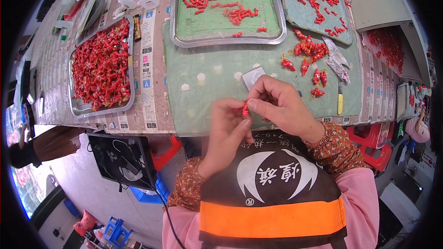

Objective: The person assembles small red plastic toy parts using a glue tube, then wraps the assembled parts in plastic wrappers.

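Note:
A small red plastic figure piece [245,109] is held at the table's near edge. My left hand [226,127] grips it between thumb and fingers. Pinched closed at the upper end of the same piece is my right hand [282,105]; whether a second small part is between those fingertips is hidden. Just beyond my fingers lies a small grey-white square [253,76] on the green mat [198,99]. Right of it sit several red and yellow figure pieces [304,67], some heaped, some single. A crumpled whitish wrapper [337,60] and a yellow-handled tool [340,103] lie beside them.
A metal tray [131,93] heaped with red-and-yellow pieces stands at left. Ahead, a green-lined metal tray [230,44] and a pale board [295,16] carry loose red parts. An open box [406,32] stands at right. White bottles [148,0] are far left; red stools [369,143] stand below.

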`<state>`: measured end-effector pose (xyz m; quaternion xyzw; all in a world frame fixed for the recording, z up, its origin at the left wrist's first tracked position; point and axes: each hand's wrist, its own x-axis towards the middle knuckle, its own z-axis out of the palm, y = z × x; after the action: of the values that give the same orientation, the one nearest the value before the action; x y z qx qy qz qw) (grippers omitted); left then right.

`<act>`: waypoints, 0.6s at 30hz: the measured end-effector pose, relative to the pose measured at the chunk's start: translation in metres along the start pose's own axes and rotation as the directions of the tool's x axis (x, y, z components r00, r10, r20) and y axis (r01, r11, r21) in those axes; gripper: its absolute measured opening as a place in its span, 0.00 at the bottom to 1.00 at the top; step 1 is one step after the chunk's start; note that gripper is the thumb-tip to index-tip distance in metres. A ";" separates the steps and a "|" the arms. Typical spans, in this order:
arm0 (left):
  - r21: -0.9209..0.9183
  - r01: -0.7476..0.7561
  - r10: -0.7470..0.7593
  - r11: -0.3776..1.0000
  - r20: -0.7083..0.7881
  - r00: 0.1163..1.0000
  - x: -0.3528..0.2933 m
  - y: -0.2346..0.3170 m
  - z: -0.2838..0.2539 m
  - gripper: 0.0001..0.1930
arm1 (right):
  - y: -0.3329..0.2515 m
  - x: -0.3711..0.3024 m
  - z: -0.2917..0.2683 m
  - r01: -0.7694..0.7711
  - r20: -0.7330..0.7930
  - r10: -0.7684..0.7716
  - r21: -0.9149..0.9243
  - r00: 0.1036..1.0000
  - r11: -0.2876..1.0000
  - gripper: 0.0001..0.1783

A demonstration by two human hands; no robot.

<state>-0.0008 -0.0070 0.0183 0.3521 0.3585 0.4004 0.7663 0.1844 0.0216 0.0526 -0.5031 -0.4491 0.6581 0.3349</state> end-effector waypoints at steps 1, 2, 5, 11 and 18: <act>-0.036 0.003 -0.003 0.999 -0.008 1.000 0.000 0.000 0.001 0.19 | -0.001 -0.001 0.000 0.000 0.001 0.000 0.000 1.000 1.000 0.07; -0.036 0.003 -0.003 0.999 -0.009 1.000 0.001 0.000 0.001 0.19 | -0.002 -0.002 -0.001 0.006 -0.015 -0.005 0.038 1.000 0.999 0.07; -0.095 0.025 -0.031 0.995 -0.069 0.997 0.001 0.000 -0.003 0.17 | -0.007 -0.005 -0.007 0.028 -0.050 -0.022 0.120 0.999 0.992 0.07; 0.197 0.215 -0.197 0.957 -0.104 0.975 -0.003 0.009 -0.014 0.11 | -0.002 -0.016 -0.018 0.066 -0.093 -0.061 0.060 0.994 0.996 0.06; 0.876 0.118 0.026 0.468 -0.147 0.989 -0.003 0.024 -0.006 0.13 | 0.015 -0.025 -0.018 0.162 -0.183 -0.206 -0.229 0.961 0.960 0.04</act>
<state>-0.0154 0.0025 0.0358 0.6577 0.5755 0.1611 0.4587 0.2084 -0.0016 0.0463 -0.5568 -0.5246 0.5170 0.3840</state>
